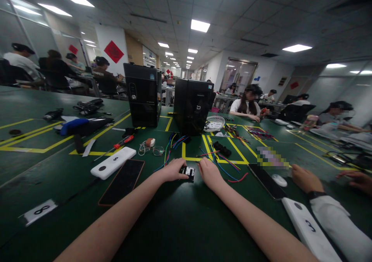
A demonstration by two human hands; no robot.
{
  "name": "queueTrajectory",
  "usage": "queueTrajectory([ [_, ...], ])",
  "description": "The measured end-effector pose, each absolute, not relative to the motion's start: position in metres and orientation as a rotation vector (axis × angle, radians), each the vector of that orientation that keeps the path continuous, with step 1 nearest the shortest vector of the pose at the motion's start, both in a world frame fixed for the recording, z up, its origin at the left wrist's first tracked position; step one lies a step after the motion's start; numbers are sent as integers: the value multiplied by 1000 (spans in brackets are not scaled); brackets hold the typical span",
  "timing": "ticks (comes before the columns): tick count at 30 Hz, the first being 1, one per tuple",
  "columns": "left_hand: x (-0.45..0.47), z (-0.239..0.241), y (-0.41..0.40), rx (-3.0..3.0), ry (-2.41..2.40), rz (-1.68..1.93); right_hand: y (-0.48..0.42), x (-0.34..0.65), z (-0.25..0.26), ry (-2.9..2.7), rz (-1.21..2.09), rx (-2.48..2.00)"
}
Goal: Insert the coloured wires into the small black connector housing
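Note:
My left hand (173,170) grips a small black-and-white block (189,172) by its left side, low over the green table. What kind of part it is does not show clearly. Just right of the block, my right hand (209,173) has its fingers pinched together. A thin dark tip sticks out by those fingers, too small to name. Red and blue wires (232,165) lie beyond my right hand, with black connectors (221,149) behind them. More coloured wires (167,153) spread behind my left hand.
Two black computer towers (144,99) (190,105) stand ahead. To the left lie a white power bank (114,162), a phone (123,181), a screwdriver (123,141) and glasses (158,151). A second phone (267,180) and a co-worker's hand (306,178) are at right.

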State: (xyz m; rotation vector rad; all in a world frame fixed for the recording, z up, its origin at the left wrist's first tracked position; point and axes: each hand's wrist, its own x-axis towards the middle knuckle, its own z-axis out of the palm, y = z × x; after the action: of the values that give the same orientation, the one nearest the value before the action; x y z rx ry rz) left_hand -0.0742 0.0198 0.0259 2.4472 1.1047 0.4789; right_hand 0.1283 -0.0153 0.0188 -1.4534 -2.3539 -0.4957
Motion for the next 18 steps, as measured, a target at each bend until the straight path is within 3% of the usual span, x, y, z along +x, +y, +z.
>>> queueTrajectory([
  [11,-73,24,20,2462,1063,520,37,170,54,-2073,-250,-1858],
  [18,-68,25,15,2508,1032,607,-7,126,37,-2349,100,-1347],
])
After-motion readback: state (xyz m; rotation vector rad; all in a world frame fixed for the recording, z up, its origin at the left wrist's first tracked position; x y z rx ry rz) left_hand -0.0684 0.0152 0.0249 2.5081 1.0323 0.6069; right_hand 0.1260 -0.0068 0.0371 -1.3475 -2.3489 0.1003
